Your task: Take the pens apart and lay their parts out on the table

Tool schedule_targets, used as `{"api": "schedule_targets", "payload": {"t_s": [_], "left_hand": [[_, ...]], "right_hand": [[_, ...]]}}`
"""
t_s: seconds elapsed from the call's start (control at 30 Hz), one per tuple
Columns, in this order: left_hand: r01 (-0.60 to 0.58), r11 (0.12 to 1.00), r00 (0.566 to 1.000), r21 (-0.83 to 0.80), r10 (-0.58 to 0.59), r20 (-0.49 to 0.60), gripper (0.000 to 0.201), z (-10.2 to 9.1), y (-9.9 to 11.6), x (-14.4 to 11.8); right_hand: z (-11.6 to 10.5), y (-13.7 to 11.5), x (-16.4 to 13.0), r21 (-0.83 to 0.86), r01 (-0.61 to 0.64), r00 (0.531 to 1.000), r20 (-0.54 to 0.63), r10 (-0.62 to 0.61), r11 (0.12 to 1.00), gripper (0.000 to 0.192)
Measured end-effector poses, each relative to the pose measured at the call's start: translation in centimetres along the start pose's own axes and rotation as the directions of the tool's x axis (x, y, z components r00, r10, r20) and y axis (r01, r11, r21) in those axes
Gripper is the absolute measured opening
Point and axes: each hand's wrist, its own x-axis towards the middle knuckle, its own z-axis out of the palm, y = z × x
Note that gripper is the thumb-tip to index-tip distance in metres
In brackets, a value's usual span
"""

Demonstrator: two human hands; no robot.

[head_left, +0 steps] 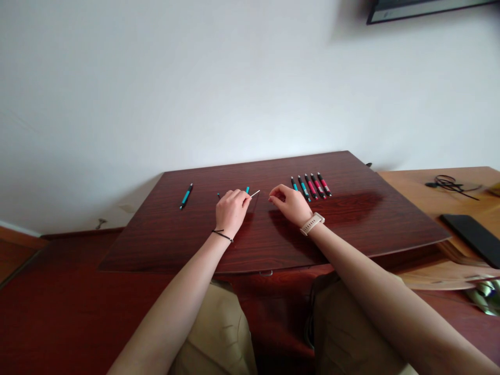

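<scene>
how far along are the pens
Five pens lie whole in a row right of the right hand. The left hand holds a teal barrel with a thin white refill sticking out. One teal pen lies alone at left.

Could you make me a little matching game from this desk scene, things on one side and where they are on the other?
Things:
1. lone teal and black pen
2. row of five teal and red pens
3. thin white refill stick
4. flat black slab

Places:
A. on the lighter wooden table at the far right
B. on the dark red wooden board, beyond the right hand
C. at the left hand fingers
D. alone on the board's left part

Pairs: 1-D, 2-B, 3-C, 4-A
</scene>
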Motion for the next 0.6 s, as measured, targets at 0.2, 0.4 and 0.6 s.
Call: {"api": "schedule_targets", "payload": {"t_s": [0.2,0.4,0.6], "left_hand": [[0.002,0.998,0.992,0.069,-0.011,0.124,0.018,1.2,0.7,0.0],[0.065,0.994,0.973,0.089,-0.083,0.214,0.019,1.2,1.0,0.2],[0.032,0.993,0.972,0.113,-0.057,0.227,0.018,0.9,0.9,0.2]], "right_hand": [[-0.1,0.4,0.0,0.004,-0.022,1.000,-0.004,0.022,1.000,0.003],[-0.2,0.4,0.0,0.011,-0.030,1.000,-0.001,0.030,0.999,0.003],[-0.4,0.3,0.0,0.006,-0.043,0.999,-0.001,0.043,0.999,0.008]]}}
